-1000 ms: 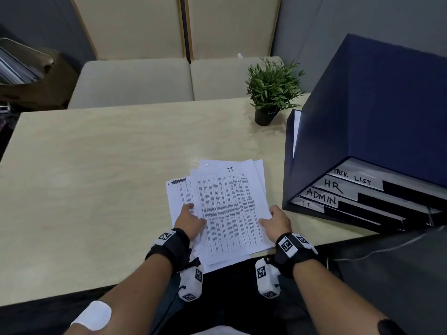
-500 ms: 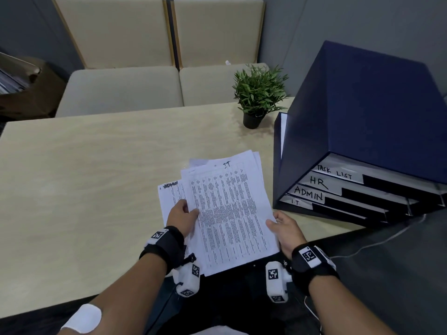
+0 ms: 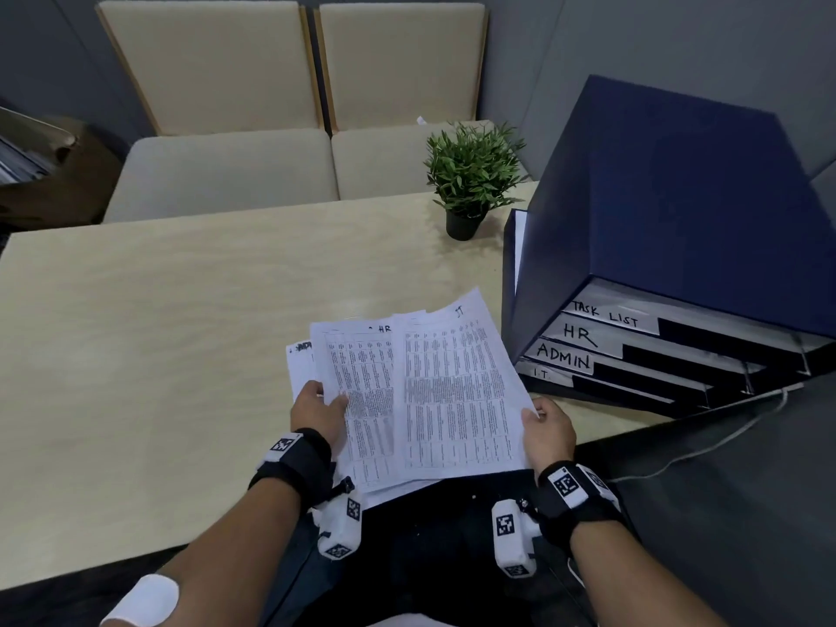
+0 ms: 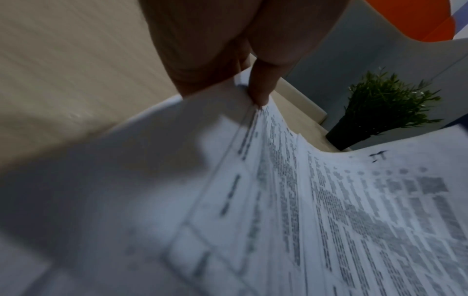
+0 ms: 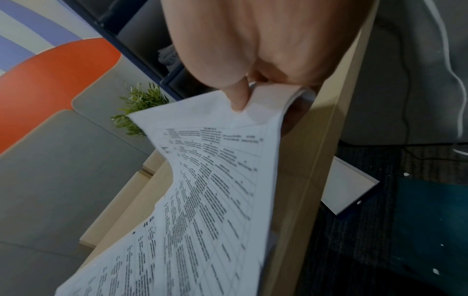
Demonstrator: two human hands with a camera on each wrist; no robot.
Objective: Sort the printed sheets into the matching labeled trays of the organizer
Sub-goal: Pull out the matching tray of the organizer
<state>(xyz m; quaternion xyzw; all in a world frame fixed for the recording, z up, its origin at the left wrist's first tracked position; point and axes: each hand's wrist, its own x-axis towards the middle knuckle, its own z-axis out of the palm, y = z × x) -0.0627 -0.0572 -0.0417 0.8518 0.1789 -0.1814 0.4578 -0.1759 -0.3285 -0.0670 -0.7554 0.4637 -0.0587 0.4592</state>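
A sheet marked IT (image 3: 457, 391) is held up at the table's near edge; my right hand (image 3: 545, 427) pinches its right edge, thumb on top (image 5: 238, 100). My left hand (image 3: 316, 409) grips the rest of the stack (image 3: 362, 391), whose top sheet reads HR, with a sheet marked ADMIN (image 3: 301, 368) under it. In the left wrist view my thumb (image 4: 258, 90) presses on the stack's (image 4: 177, 180) edge. The dark blue organizer (image 3: 678, 210) stands at the right with trays labeled TASK LIST (image 3: 606, 314), HR (image 3: 579, 334), ADMIN (image 3: 563, 357) and I.T. (image 3: 540, 374).
A small potted plant (image 3: 470, 174) stands on the wooden table (image 3: 158, 332) just left of the organizer. Two beige chairs (image 3: 271, 106) face the far side. A white cable (image 3: 701, 445) runs along the dark surface at the right.
The stack has been lifted off the table. My right hand has drawn the IT sheet to the right, which uncovered the HR sheet in my left hand.
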